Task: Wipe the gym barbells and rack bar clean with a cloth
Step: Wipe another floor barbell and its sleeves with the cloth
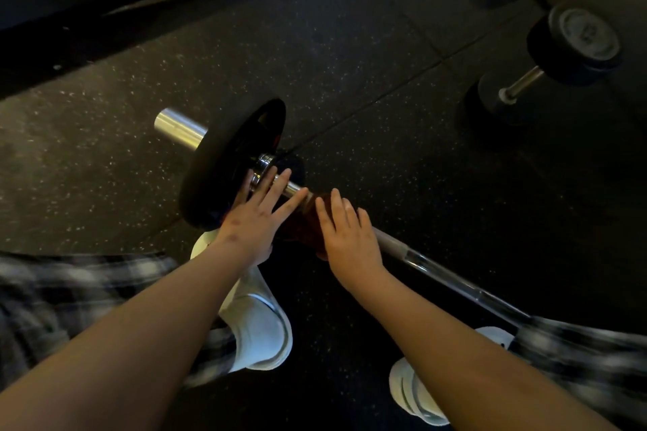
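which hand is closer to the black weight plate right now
Left. The left hand is right at the plate, its straight fingers spread over the collar. The right hand rests on the dark red cloth farther along the bar.

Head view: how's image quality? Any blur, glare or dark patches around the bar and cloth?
Head view: dim overall; chequered trousers smeared by motion blur in both lower corners; bright glare on the chrome barbell sleeve end; dark reddish cloth on the steel bar nearly lost in shadow; wide-angle stretch towards the edges.
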